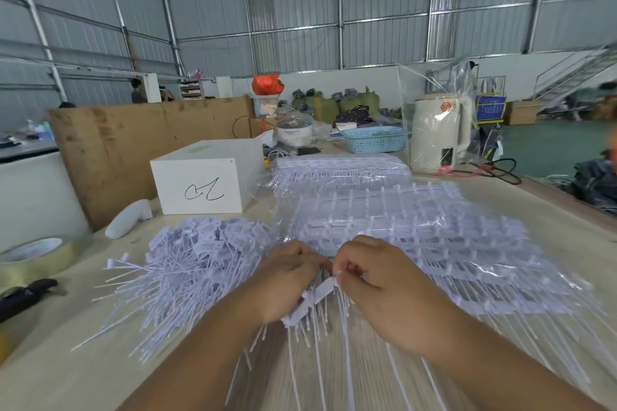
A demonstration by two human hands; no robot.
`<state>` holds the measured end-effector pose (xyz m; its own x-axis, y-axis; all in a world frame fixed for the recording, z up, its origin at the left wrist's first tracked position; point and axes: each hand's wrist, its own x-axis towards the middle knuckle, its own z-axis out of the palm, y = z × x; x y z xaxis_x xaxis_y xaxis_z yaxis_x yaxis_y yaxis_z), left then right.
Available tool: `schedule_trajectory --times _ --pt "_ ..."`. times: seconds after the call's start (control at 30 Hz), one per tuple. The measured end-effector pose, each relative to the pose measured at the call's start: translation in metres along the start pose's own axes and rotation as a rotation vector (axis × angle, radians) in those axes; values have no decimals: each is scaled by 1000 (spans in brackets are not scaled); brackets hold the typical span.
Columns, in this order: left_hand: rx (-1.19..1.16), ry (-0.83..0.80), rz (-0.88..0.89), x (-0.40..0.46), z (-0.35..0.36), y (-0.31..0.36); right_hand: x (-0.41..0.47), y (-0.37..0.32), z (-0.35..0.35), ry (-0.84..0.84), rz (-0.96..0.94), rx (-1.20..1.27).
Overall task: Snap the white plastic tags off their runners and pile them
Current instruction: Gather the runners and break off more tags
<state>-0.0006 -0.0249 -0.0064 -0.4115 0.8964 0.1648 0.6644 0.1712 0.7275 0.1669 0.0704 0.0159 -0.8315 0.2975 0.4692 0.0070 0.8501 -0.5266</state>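
- Head view: both hands meet at the near edge of the tabletop (334, 377), knuckles up, over a strip of tags (315, 297).
- The left hand (283, 284) curls round the strip's left end; the right hand (377, 280) pinches one tag at its right end, thumb and forefinger closed on it.
- The strip runs low-left to high-right between the hands, with the tags' thin tails hanging toward the person; the right hand is the nearer one to the tag due to come off, so I'd expect the twist there.
- The pile (187, 264) of loose tags lies just left of the left hand, a short sweep away.
- Uncut sheets (417, 237) in clear film spread behind and right of the hands.
- The palms and the runner itself are hidden under the fingers, and motion blur smears the tags.
- A white box (200, 183) stands behind the pile.
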Motion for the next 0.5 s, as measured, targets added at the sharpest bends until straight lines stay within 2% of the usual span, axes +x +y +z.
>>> schedule_trajectory --times 0.17,0.3,0.4,0.5 --pt "-43 -22 3 2 -3 -5 -1 -3 -3 15 -20 10" --pt "-133 23 23 4 -1 -6 -1 -6 -4 57 -61 39" --pt "70 30 53 5 0 -8 -2 -6 -5 60 -46 105" --pt "324 43 78 7 2 -16 -4 -12 -8 98 -70 309"
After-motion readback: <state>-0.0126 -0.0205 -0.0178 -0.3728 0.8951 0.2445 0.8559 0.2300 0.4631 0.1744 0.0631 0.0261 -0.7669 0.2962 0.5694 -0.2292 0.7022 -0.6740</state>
